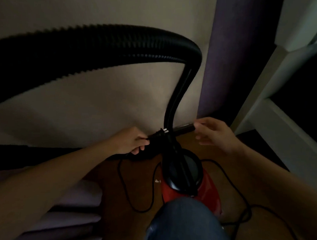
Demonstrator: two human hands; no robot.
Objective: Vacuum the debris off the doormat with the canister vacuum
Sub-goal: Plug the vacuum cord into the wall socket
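Observation:
The red canister vacuum [208, 188] with a black top sits on the wooden floor just beyond my knee. Its ribbed black hose [101, 42] rises from the body and arches far over to the left. My left hand [133, 143] grips a black plug [158, 134] with pale prongs, close to the base of the hose. My right hand [214, 134] pinches the end of a short black bar [184, 128] at the foot of the wall, facing the plug. No doormat is in view.
A thin black power cord [124, 189] loops over the floor on both sides of the vacuum. A purple curtain [232, 54] hangs at the right of the beige wall. A white frame [272, 105] stands farther right. Pale folded fabric [76, 203] lies lower left.

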